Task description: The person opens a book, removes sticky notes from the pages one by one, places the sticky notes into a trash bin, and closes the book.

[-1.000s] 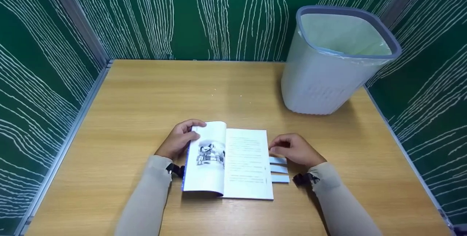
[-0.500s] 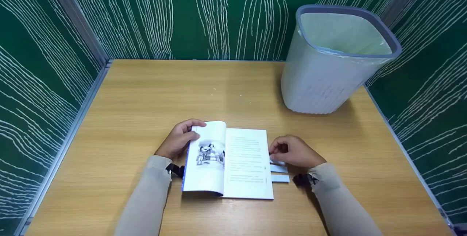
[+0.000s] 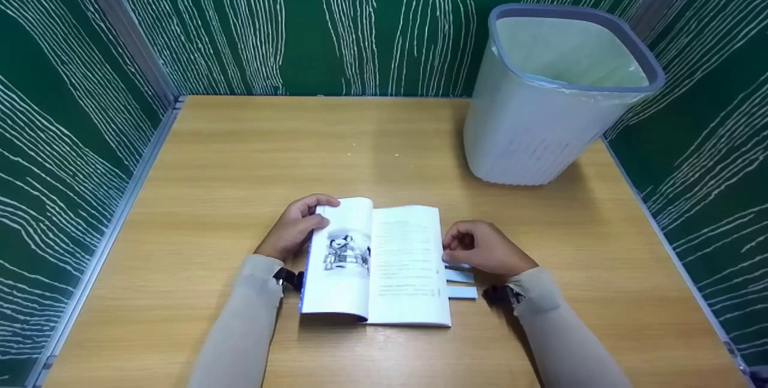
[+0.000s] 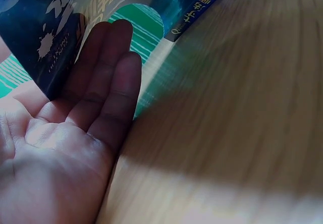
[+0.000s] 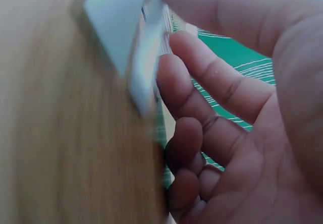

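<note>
An open book (image 3: pixel 405 262) lies in front of me, with a drawing on its left page and print on the right. My left hand (image 3: pixel 288 232) grips the left side, thumb on the page; the left wrist view shows fingers behind the dark blue cover (image 4: pixel 30 37). At the right edge, my right hand (image 3: pixel 489 247) pinches the edge of the pages with bent fingers. Pale blue paper strips (image 3: pixel 462 292) stick out from that edge, just below the right hand. In the right wrist view the thumb (image 5: pixel 222 7) meets the paper's edge, and the strips look blurred.
A lined waste bin (image 3: pixel 528 130) stands at the back right of the wooden table (image 3: pixel 258 154). Tiny white specks lie on the tabletop beyond the book. Green panels with white lines (image 3: pixel 300 34) enclose the back and sides.
The right page has lifted slightly along its top and right edge. My right fingers have drawn in and down at the page edge, covering the topmost strip. My left hand has stayed put.
</note>
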The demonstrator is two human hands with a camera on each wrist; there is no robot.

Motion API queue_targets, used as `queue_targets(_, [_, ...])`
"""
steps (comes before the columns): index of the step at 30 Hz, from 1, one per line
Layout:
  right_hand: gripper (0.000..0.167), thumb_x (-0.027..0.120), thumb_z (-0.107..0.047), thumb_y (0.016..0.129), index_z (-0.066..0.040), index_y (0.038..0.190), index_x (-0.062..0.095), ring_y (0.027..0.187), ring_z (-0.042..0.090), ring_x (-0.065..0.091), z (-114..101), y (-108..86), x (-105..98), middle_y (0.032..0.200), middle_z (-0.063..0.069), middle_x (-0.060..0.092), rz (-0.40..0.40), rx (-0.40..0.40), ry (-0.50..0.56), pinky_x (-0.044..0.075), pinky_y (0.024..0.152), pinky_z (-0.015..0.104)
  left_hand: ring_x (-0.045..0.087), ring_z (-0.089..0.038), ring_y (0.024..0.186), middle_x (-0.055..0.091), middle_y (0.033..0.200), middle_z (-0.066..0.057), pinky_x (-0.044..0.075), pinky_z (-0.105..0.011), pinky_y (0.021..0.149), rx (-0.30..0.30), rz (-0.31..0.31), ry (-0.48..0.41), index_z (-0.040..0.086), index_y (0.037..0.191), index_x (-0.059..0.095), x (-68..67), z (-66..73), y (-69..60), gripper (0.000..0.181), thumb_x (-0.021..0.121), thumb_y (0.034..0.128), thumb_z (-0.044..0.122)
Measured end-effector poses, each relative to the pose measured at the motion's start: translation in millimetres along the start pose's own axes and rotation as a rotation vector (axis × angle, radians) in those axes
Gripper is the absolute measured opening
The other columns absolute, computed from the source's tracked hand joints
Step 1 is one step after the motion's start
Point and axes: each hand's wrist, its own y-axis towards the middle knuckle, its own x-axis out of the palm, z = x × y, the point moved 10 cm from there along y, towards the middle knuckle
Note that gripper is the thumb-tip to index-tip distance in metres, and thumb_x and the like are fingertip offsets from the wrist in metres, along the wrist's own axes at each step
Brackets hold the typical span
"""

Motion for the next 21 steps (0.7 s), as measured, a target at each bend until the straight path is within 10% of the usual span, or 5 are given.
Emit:
queue_targets(12, [0.025, 0.074, -0.013, 0.096, -0.019, 0.12, 0.071, 0.109, 0.022, 0.063, -65.1, 0.0, 12.1, 0.116, 0.0, 0.068, 0.032, -0.257, 0.094, 0.056, 0.096, 0.043, 0.07, -0.026, 0.095, 0.063, 0.125, -0.014, 0.061, -0.031, 0.069, 0.0, -0.013, -0.017, 0.009, 0.128, 0.067, 2.8, 0.8, -0.6, 0.037, 0.059, 0.0928, 0.002])
queue_targets(21, [0.047, 0.066, -0.024, 0.102, -0.027, 0.148, 0.056, 0.142, 0.017, 0.051, -137.7, 8.0, 52.2, 0.151, -0.006, 0.057, -0.148, -0.508, -0.145, 0.042, 0.118, 0.043, 0.073, -0.029, 0.093, 0.064, 0.125, -0.017, 0.063, -0.035, 0.072, -0.013, -0.015, -0.039, 0.008, 0.129, 0.065, 1.1, -2.3, 0.3, 0.037, 0.058, 0.0933, 0.002])
